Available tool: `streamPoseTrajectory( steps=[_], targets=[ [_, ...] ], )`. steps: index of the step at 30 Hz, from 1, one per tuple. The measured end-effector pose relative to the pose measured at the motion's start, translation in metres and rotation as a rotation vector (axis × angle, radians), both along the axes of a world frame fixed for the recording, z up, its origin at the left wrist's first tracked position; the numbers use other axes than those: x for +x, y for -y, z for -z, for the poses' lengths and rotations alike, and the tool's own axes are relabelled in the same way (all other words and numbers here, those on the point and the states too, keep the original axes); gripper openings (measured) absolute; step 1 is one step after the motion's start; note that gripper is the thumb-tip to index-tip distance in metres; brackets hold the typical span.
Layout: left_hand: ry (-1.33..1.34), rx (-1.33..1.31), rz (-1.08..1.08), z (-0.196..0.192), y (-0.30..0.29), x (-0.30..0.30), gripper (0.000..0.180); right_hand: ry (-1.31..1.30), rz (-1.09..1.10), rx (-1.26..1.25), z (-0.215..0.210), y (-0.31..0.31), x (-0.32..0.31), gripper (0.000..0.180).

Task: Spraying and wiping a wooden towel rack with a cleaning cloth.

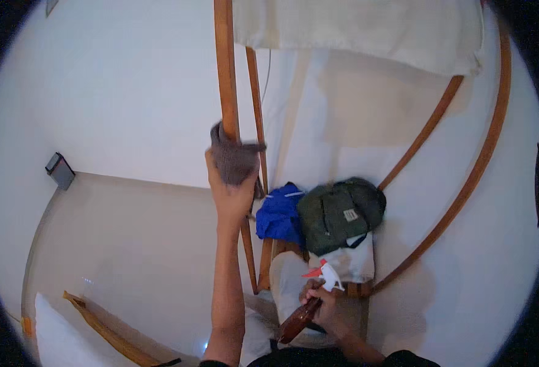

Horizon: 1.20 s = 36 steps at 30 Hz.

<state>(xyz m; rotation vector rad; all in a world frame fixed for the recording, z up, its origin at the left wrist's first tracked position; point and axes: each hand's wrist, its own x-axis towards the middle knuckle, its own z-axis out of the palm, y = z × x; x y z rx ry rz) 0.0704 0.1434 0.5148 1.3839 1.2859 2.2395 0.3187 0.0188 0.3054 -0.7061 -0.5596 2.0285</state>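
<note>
My left hand [226, 197] is closed round a grey-brown cloth [235, 160], pressing it against an upright wooden post [225, 73] of a wooden frame. The cloth wraps about the post, and part of the fingers is hidden behind it. Low and right of centre, my right hand [326, 309] grips a spray bottle [299, 323] by its neck. The bottle has a brown body and a white and red trigger head, and it is tilted, with its head pointing up. Cream fabric [355, 24] hangs across the top of the frame.
A blue bag [280, 215] and a dark green backpack [343, 214] sit low in the frame. Curved wooden bars [486, 147] rise on the right. At the lower left are a white cushion-like shape [61, 333] and a wooden bar [107, 327]. A grey box [60, 171] stands by the wall.
</note>
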Motion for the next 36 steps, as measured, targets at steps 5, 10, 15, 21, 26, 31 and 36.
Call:
streamPoseTrajectory(
  steps=[5,10,15,21,26,31,36],
  targets=[
    [-0.160,-0.162,-0.288,0.080,0.027,0.017,0.048,0.050,-0.106,-0.027,0.007,-0.004,-0.017,0.011],
    [0.116,-0.311,-0.109,0.149,0.037,0.023,0.050,0.030,-0.270,0.072,0.059,-0.011,-0.028,0.014],
    [0.010,-0.524,-0.082,0.128,0.038,0.000,0.056,-0.022,-0.249,0.009,0.025,-0.005,-0.043,0.047],
    [-0.273,-0.377,-0.100,-0.023,0.010,-0.011,0.056,0.255,-0.296,0.371,0.058,0.010,-0.070,0.050],
    [-0.350,-0.339,-0.152,-0.029,0.005,-0.010,0.048,0.092,-0.459,0.151,0.028,-0.005,-0.081,0.039],
    [-0.165,-0.521,-0.105,0.112,0.049,-0.024,0.063,0.075,-0.600,0.221,0.079,-0.009,-0.104,0.036],
    [-0.405,-0.648,0.160,0.128,0.045,-0.036,0.087,0.140,-0.654,0.239,0.132,0.000,-0.133,0.034]
  ],
)
